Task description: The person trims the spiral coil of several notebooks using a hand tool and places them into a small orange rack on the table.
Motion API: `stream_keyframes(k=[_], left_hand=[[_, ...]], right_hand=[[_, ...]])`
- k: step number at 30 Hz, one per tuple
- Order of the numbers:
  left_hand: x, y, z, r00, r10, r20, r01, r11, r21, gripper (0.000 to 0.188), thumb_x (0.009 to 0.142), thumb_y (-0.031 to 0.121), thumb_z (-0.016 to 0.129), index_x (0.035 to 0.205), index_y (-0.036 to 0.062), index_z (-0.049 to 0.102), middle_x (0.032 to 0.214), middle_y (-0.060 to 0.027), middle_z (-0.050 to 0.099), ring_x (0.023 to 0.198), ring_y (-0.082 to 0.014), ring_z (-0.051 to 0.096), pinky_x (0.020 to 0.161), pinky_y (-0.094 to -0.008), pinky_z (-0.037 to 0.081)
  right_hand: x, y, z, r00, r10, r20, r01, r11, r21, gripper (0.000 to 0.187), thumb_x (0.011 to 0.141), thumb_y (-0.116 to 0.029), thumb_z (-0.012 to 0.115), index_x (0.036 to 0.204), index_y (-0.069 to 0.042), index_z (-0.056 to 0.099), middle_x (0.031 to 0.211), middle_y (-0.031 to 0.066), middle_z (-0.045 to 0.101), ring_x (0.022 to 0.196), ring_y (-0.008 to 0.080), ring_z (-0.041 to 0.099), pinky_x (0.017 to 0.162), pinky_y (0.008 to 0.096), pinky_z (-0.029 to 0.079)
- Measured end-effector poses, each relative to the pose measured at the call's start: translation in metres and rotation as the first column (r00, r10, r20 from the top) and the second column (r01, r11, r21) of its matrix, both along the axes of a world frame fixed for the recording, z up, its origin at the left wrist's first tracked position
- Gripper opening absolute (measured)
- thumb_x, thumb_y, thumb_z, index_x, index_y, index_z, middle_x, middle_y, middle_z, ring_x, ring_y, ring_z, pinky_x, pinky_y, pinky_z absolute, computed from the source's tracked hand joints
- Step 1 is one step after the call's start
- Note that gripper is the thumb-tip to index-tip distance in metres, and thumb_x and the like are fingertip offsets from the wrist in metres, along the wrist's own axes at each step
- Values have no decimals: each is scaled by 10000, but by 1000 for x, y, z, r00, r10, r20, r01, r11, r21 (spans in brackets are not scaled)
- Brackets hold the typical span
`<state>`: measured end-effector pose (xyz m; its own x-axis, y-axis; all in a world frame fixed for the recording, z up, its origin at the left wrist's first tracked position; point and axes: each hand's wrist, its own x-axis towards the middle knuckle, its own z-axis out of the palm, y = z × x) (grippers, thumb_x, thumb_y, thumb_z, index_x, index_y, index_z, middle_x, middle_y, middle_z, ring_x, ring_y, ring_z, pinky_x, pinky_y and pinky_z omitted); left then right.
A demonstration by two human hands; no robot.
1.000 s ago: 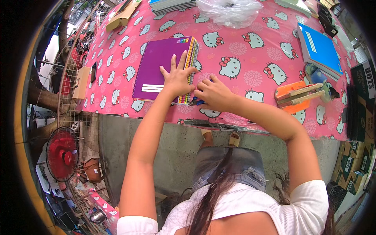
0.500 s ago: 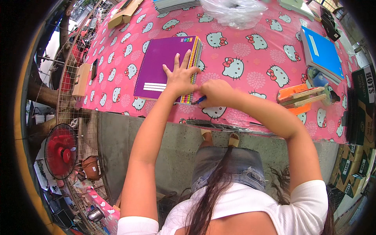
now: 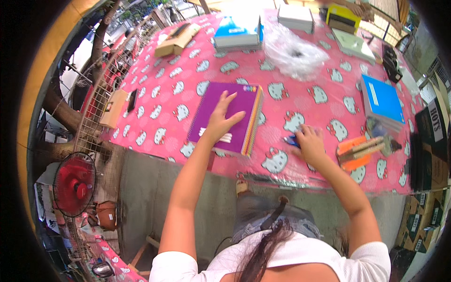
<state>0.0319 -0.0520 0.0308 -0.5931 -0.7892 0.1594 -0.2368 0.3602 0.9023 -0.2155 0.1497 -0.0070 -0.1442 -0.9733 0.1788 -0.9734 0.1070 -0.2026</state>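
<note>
A small stack of spiral notebooks with a purple cover (image 3: pixel 206 103) lies on the pink patterned tablecloth (image 3: pixel 256 164) near the front edge. Over its cover, my left hand (image 3: pixel 220 121) is open with fingers spread; whether it presses on the cover is hard to tell. To the right of the stack, my right hand (image 3: pixel 310 144) is low over the cloth, its fingers curled around a slim blue tool (image 3: pixel 291 140). Pen or cutter, I cannot tell. Yellowish page edges show along the stack's right side.
Right of my right hand sit wooden strips on an orange piece (image 3: pixel 354 157). Beyond are a blue notebook stack (image 3: pixel 381 101), crumpled clear plastic (image 3: pixel 293 54), another blue stack (image 3: pixel 237 30) and a phone (image 3: pixel 133 100). Another person's hand (image 3: pixel 358 8) shows at the far right.
My right hand has moved away to the right from the notebooks' edge with the blue tool. My left hand stays over the purple cover. The view has shifted, showing more of the table's far side.
</note>
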Motion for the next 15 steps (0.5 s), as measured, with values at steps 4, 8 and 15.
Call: stream_keyframes(k=[4,8,15], left_hand=[[111,-71,1,835,550,13,-535,818,-209,497,891,313,663,1247,-19,567,1347,-198,503,1221,-287,511,995,-358,425],[164,-84,-37,943,167,287,-306,773,556,503,932,426,592,1206,4,592,960,-67,652,871,-179,628,755,-397,511],[133,-64,-40,997,83,-1,-36,441,897,499,857,376,716,1146,-11,590,1021,-91,685,841,-189,675,697,-368,564]], right_hand=[[49,-5,9,772,-43,634,150,982,-116,623,784,-411,728,1221,-7,541,1166,186,549,1080,330,526,914,452,425],[125,-46,-17,-309,-396,865,189,866,464,558,947,-564,486,1181,-65,571,1020,61,632,952,153,575,851,347,468],[136,-102,3,-447,-464,764,14,851,525,696,850,-570,642,1261,-19,535,1178,113,638,1044,217,626,869,357,515]])
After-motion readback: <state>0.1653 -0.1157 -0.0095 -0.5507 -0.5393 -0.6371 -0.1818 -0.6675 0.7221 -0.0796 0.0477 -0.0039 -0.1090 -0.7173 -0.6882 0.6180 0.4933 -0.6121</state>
